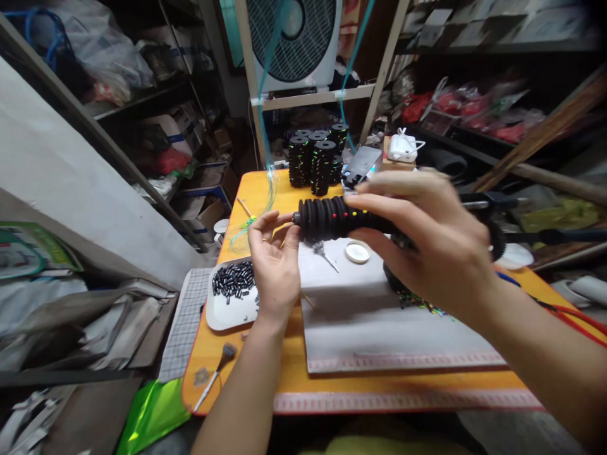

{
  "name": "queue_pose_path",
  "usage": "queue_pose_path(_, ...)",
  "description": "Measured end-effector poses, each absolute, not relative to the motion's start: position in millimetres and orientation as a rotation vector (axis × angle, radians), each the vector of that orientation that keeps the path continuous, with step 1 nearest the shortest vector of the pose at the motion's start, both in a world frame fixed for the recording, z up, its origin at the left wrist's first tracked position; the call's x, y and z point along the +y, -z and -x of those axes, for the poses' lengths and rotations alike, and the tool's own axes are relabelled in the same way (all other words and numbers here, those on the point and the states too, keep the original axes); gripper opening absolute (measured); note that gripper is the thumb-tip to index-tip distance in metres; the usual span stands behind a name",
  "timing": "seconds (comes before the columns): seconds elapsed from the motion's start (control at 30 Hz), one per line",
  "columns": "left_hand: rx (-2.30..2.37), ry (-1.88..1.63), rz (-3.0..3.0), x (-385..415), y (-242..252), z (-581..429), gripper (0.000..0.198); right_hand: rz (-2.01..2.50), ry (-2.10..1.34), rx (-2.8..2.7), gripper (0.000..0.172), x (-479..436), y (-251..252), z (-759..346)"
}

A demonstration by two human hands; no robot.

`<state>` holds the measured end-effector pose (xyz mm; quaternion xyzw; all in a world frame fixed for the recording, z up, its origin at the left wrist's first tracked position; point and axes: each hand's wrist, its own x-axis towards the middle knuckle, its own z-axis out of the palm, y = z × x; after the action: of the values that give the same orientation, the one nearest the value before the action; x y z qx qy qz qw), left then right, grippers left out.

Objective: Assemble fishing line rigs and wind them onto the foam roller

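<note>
A black ribbed cylinder [325, 218] with red and yellow dots along its side lies level above the table. My left hand [276, 256] pinches the small tip at its left end between thumb and fingers. On the right, my right hand [422, 234] grips the cylinder from above, fingers over the top and thumb below. Under them is a white board [360, 335] with a small round white lid [357, 252] and a small brush [325, 255]. Small coloured pieces [424, 302] lie beneath my right hand, partly hidden by it.
A white tray [222, 315] of small black pieces stands at the left. Stacked black ribbed rolls [325, 165] stand at the table's back, before a fan [291, 38]. Another brush [215, 373] lies at the front left. Red-handled pliers [576, 316] are at the right.
</note>
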<state>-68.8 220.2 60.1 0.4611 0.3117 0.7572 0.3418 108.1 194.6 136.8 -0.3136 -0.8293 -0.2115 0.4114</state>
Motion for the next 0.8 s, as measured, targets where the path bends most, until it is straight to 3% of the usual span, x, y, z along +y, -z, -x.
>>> queue_pose_path(0.17,0.832,-1.966,-1.205,221,-60,69,0.034,0.993,0.047,-2.4,0.013,156,-88,-167)
queue_pose_path(0.43,0.846,-1.948,-1.203,220,-58,69,0.033,1.178,0.038,-2.406,0.014,159,-13,-217)
queue_pose_path(0.6,0.826,-1.956,-1.189,221,-59,69,0.034,1.143,0.02,-2.371,0.013,158,-18,-201)
queue_pose_path(0.8,0.831,-1.949,-1.176,221,-60,68,0.036,0.832,0.063,-2.181,0.023,163,-88,-141)
